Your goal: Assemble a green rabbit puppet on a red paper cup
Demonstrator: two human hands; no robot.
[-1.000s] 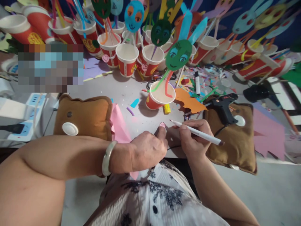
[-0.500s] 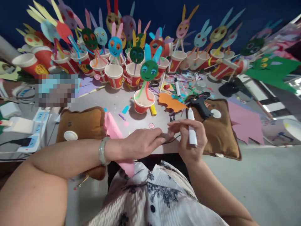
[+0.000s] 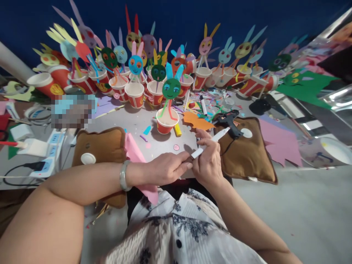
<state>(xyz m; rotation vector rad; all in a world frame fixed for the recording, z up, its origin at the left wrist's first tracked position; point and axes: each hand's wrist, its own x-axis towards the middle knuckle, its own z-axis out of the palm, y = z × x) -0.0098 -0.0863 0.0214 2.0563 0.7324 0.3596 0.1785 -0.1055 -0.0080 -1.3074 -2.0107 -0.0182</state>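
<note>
The right hand (image 3: 208,161) held a marker (image 3: 220,135) that a loose grip could have dropped; whether the left hand (image 3: 164,168) held anything was unclear.

Your right hand (image 3: 208,160) hides the middle of the pen (image 3: 197,152), and you can't tell whether your left hand (image 3: 166,168) grips its lower end. The mark on the small paper disc (image 3: 176,147) is too tiny to read. Your left forearm (image 3: 95,180) covers part of the brown cushion (image 3: 103,145) and pink paper (image 3: 135,147). Blocky blurring (image 3: 73,112) masks one patch farther left.
</note>
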